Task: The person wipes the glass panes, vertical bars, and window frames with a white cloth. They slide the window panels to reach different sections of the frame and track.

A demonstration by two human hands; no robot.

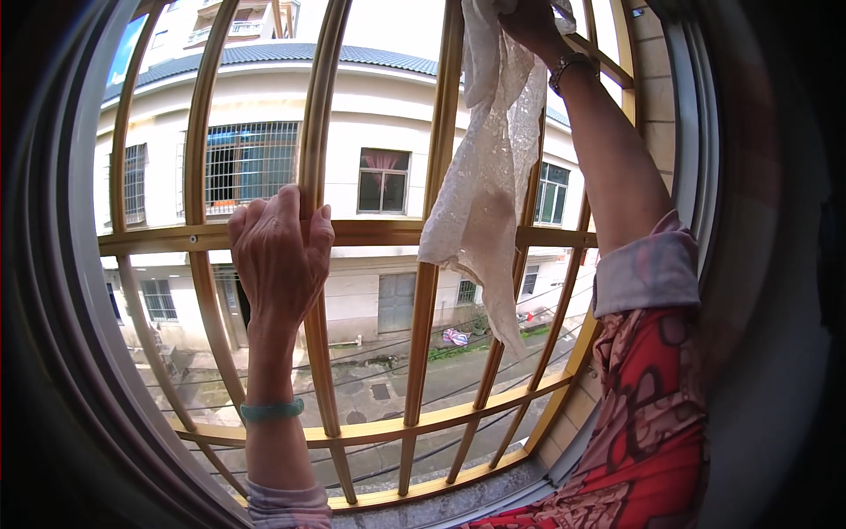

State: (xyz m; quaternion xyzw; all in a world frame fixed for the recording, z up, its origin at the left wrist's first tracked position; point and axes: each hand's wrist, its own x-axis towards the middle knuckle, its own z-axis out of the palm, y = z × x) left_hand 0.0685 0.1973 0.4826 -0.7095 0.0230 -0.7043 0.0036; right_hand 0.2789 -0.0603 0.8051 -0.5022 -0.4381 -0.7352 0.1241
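My left hand (pixel 281 254) grips the horizontal rail (pixel 377 233) of a gold-coloured metal window grille, beside an upright bar (pixel 320 112). A green bangle (pixel 272 410) circles that wrist. Raised at the upper right, my right hand (pixel 534 30) holds a white, worn-looking cloth (pixel 472 205) against the upper bars. The cloth hangs down in front of the grille past the middle rail, with a brownish stain on it. My right fingers are partly hidden by the cloth and the picture's top edge. A metal-banded watch or bracelet (pixel 572 66) is on the right wrist.
A lower rail (pixel 377 433) and a stone sill (pixel 462 502) run below. The window frame (pixel 700 132) and a tiled reveal (pixel 654 99) border the right side. Beyond the bars lie cables, a street (pixel 396 397) and a pale building (pixel 370 264).
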